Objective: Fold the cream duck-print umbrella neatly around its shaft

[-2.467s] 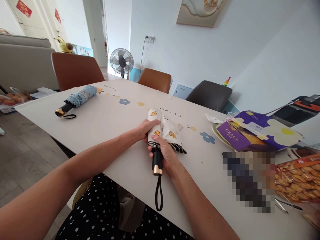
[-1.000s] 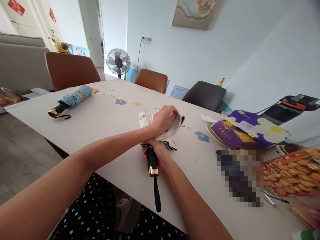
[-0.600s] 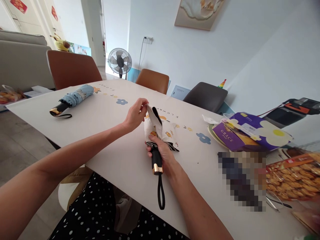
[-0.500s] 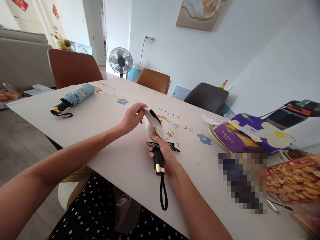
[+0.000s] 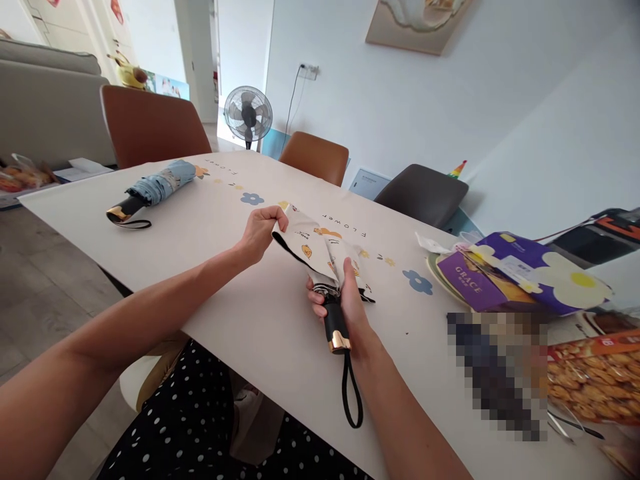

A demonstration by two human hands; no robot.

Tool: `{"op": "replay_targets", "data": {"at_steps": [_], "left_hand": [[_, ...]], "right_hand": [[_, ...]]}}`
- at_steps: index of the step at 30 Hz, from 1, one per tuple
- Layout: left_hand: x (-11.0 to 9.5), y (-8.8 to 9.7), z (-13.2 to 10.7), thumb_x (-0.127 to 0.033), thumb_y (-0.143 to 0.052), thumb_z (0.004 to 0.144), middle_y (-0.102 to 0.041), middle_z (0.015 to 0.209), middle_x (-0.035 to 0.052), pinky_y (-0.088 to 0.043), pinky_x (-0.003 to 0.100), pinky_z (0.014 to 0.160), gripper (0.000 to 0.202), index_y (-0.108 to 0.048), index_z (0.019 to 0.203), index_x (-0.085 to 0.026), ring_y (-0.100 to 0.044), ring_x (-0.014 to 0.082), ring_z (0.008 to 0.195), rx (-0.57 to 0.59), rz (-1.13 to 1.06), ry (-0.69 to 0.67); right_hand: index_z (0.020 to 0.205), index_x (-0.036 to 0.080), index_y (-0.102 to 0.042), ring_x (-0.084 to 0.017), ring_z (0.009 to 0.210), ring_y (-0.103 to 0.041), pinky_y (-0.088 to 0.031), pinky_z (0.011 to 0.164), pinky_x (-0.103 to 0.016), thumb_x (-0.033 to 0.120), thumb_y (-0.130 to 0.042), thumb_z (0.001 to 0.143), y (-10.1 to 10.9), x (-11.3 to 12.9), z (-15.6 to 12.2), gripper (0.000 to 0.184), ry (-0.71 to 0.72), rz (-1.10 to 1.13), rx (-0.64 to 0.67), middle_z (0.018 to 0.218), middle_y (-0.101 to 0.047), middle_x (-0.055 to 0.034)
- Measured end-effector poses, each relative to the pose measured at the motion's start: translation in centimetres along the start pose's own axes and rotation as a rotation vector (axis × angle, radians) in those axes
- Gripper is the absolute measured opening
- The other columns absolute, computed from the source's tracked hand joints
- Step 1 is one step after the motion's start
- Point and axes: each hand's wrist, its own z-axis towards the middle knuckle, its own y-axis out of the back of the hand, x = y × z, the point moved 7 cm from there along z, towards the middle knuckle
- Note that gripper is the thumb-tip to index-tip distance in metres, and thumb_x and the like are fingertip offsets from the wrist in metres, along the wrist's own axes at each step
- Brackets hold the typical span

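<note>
A collapsed white umbrella [image 5: 320, 250] with small yellow prints and a black-striped edge lies on the white table [image 5: 220, 267]. My right hand [image 5: 345, 307] is closed around its black, gold-capped handle [image 5: 336, 328], thumb lifted; the black wrist loop [image 5: 351, 398] hangs over the table's near edge. My left hand [image 5: 260, 230] pinches one flap of the canopy and holds it stretched out to the left, so the fabric is spread between both hands.
A folded blue umbrella [image 5: 150, 193] lies at the far left of the table. At the right stand a purple box [image 5: 505, 273] on a plate and a bag of snacks [image 5: 600, 373]. Brown chairs [image 5: 150, 127] and a fan [image 5: 249, 115] stand beyond.
My left hand left the bunched canopy, took hold of one flap and drew it out to the left. My right hand kept the handle and shifted slightly right.
</note>
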Motion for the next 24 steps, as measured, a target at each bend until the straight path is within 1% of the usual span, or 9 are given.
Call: {"op": "replay_targets", "data": {"at_steps": [4,7,11,13,15,16,19,22,24], "left_hand": [[0.2,0.4,0.3,-0.007,-0.033,0.044,-0.04,0.05,-0.0017,-0.025,0.02,0.045,0.013,-0.042,0.041,-0.015,-0.033,0.0061,0.047,-0.021,-0.039,0.012],[0.5,0.3,0.4,-0.009,-0.032,0.043,-0.039,0.048,-0.0017,-0.024,0.021,0.046,0.011,-0.041,0.041,-0.016,-0.031,0.0065,0.047,-0.027,-0.032,0.032],[1.1,0.2,0.5,-0.011,-0.032,0.042,-0.039,0.048,-0.0016,-0.024,0.021,0.047,0.009,-0.039,0.041,-0.016,-0.033,0.0076,0.048,-0.013,0.04,0.03],[1.4,0.1,0.6,-0.011,-0.031,0.043,-0.039,0.048,-0.0015,-0.025,0.021,0.048,0.011,-0.04,0.042,-0.017,-0.034,0.0086,0.05,0.038,0.177,-0.024],[1.7,-0.5,0.6,-0.01,-0.032,0.045,-0.04,0.049,-0.0015,-0.025,0.022,0.049,0.011,-0.04,0.043,-0.017,-0.035,0.0096,0.051,0.137,0.403,-0.097],[2.2,-0.8,0.5,-0.009,-0.032,0.046,-0.04,0.049,-0.0016,-0.024,0.023,0.049,0.011,-0.04,0.043,-0.017,-0.034,0.01,0.051,0.195,0.53,-0.107],[3.8,-1.4,0.3,-0.007,-0.036,0.049,-0.04,0.047,-0.0018,-0.024,0.025,0.048,0.013,-0.041,0.044,-0.018,-0.034,0.0113,0.049,0.325,0.846,-0.027],[4.7,-1.3,0.3,-0.005,-0.039,0.054,-0.049,0.05,-0.001,-0.028,0.026,0.05,0.017,-0.048,0.048,-0.019,-0.042,0.0139,0.051,0.368,1.024,0.048],[4.5,-1.0,0.4,-0.006,-0.041,0.059,-0.059,0.06,0.0003,-0.034,0.027,0.055,0.02,-0.054,0.053,-0.02,-0.051,0.0167,0.062,0.339,1.082,0.039]], "right_hand": [[0.083,0.018,-0.055,-0.007,0.038,-0.043,-0.033,0.027,-0.017,0.058,-0.06,0.071,0.6,-0.9,0.6,0.042,-0.058,0.038,0.011,0.06,-0.055,-0.0002],[0.08,0.018,-0.054,-0.009,0.039,-0.044,-0.035,0.027,-0.019,0.051,-0.068,0.068,1.7,-0.7,1.0,0.038,0.0,-0.022,-0.066,0.057,-0.054,0.0006],[0.074,0.017,-0.053,-0.009,0.038,-0.043,-0.037,0.026,-0.02,0.043,-0.074,0.064,2.6,0.0,1.0,0.035,0.079,-0.081,-0.147,0.049,-0.047,0.0036],[0.071,0.017,-0.052,-0.009,0.036,-0.042,-0.038,0.026,-0.02,0.041,-0.074,0.063,2.7,0.1,1.0,0.034,0.069,-0.1,-0.154,0.047,-0.046,0.0038],[0.069,0.017,-0.05,-0.009,0.034,-0.042,-0.037,0.026,-0.019,0.043,-0.073,0.065,2.7,0.1,1.0,0.035,0.041,-0.123,-0.147,0.045,-0.046,0.0034],[0.069,0.017,-0.05,-0.008,0.034,-0.042,-0.036,0.026,-0.019,0.043,-0.072,0.066,2.6,0.0,0.9,0.035,0.028,-0.133,-0.148,0.044,-0.047,0.0032],[0.071,0.017,-0.049,-0.008,0.032,-0.042,-0.035,0.025,-0.018,0.042,-0.071,0.067,2.4,0.0,0.6,0.033,0.002,-0.153,-0.176,0.042,-0.046,0.0039],[0.071,0.016,-0.049,-0.008,0.031,-0.041,-0.036,0.025,-0.018,0.038,-0.071,0.067,2.1,0.1,0.2,0.031,-0.013,-0.172,-0.191,0.041,-0.044,0.0049],[0.071,0.016,-0.049,-0.008,0.03,-0.041,-0.036,0.025,-0.019,0.036,-0.071,0.067,1.9,0.0,0.2,0.03,-0.026,-0.188,-0.189,0.041,-0.044,0.0047]]}}
